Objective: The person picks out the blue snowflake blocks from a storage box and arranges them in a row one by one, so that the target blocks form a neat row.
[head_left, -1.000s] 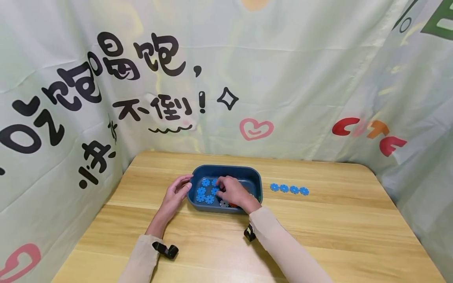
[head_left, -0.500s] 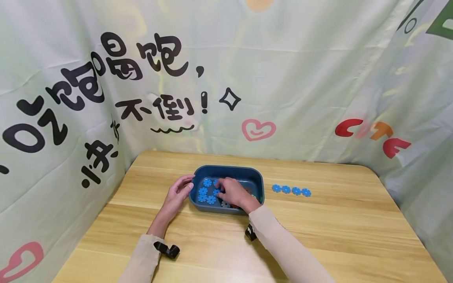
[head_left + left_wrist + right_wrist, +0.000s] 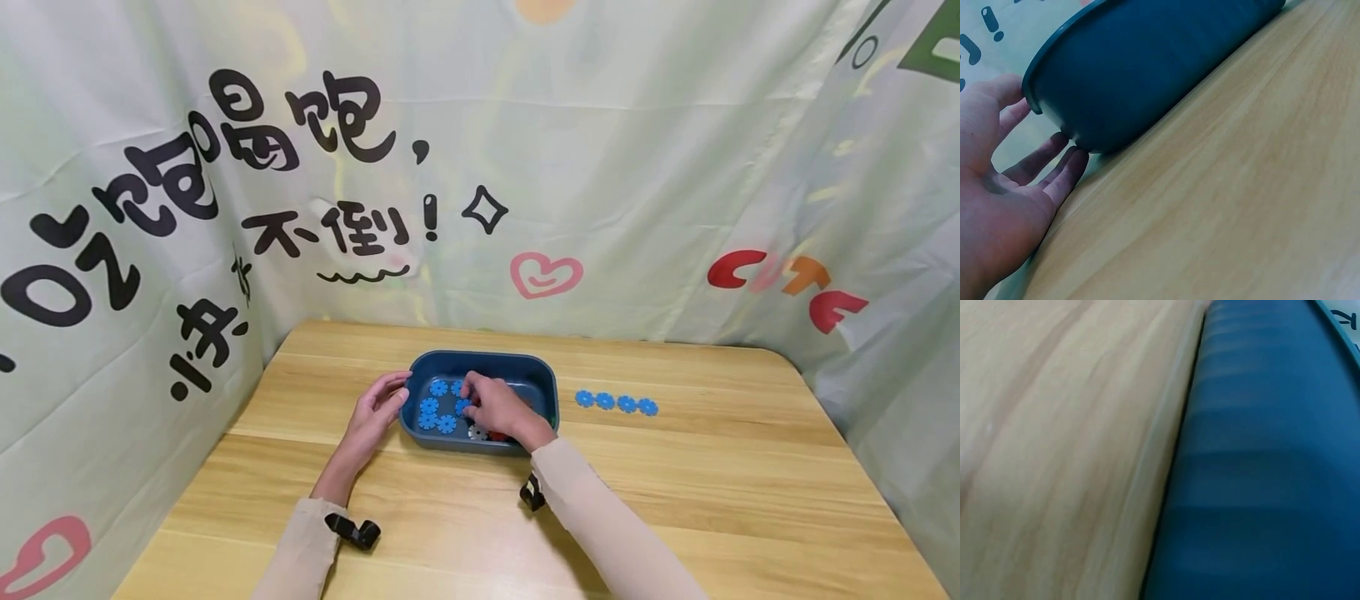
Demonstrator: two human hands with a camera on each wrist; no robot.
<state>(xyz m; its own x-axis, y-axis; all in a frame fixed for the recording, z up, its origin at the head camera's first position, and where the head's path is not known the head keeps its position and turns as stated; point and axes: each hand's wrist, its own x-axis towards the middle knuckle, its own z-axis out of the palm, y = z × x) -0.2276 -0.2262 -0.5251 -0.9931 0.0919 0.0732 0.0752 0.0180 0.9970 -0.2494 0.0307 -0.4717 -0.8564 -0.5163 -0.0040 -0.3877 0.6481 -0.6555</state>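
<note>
A dark blue rectangular tub (image 3: 480, 446) stands on the table with several blue notched snowflake discs (image 3: 428, 406) in its left half. My left hand (image 3: 372, 410) is at the tub's left end. Its extended fingers (image 3: 1038, 159) touch the outer wall, the uppermost ones right at the rim. Reaching inside the tub, my right hand (image 3: 502, 408) pinches a blue snowflake disc (image 3: 462, 407) between thumb and fingers. A white disc (image 3: 477, 432) and a red disc (image 3: 497, 436) lie near the front wall, partly under this hand. The right wrist view shows only the tub's outer side (image 3: 1254, 462) and the tabletop.
A row of several blue discs (image 3: 616, 402), set edge to edge, lies on the wooden table (image 3: 720, 483) right of the tub. A printed curtain (image 3: 630, 183) surrounds the table at the back and sides. Black wrist cameras (image 3: 352, 530) are strapped to both sleeves.
My right hand has shifted slightly right within the tub, and the disc at its fingertips has moved with it. The left hand stays at the tub's end. The head view has swayed a little.
</note>
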